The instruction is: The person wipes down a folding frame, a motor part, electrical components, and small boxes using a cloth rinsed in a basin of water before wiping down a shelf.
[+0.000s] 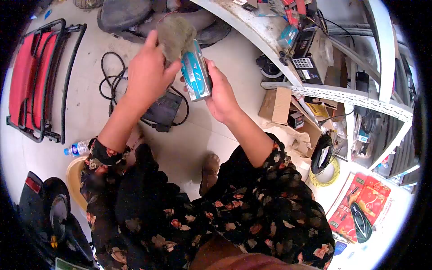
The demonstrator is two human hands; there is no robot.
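Note:
A small blue and white box is gripped in my right hand, its long side facing up toward me. My left hand is closed on a greyish-brown cloth, which hangs over the far end of the box. The cloth touches the box there and hides that end. Below my hands, a black charger-like block lies on the tiled floor with its dark cable looped beside it.
White metal shelving with boxes and parts runs along the right. An open cardboard box sits beneath it. A red folding chair lies at the left, near a plastic bottle. A dark vehicle seat is at the top.

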